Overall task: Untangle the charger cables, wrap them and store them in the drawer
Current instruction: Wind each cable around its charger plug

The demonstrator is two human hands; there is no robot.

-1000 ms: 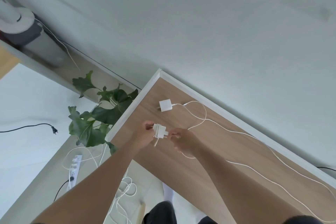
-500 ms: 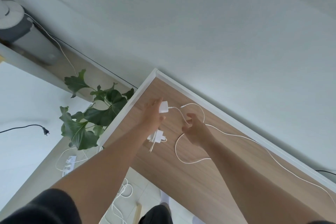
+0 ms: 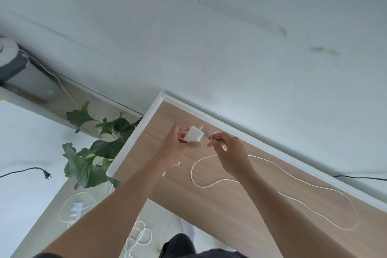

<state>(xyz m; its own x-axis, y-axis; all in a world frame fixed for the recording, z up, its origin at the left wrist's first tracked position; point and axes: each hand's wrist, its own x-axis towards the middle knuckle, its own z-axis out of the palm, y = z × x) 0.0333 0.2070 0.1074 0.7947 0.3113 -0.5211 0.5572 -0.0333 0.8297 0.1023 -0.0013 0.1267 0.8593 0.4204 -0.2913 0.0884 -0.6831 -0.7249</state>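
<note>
Above the tabletop (image 3: 209, 190) corner | left hand (image 3: 173, 148) gripped white charger block (image 3: 193, 134), lifted clear | right hand (image 3: 228, 151) pinched its cable (image 3: 272, 178) near the plug, likely to start wrapping | remaining cable lay looped on tabletop | drawer not visible

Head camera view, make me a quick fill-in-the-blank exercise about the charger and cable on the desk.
1. The white charger block is held in the ____ hand.
2. The right hand pinches a thin white ____.
3. The cable lies in loose loops on the wooden ____.

Missing words: left; cable; desk
</note>
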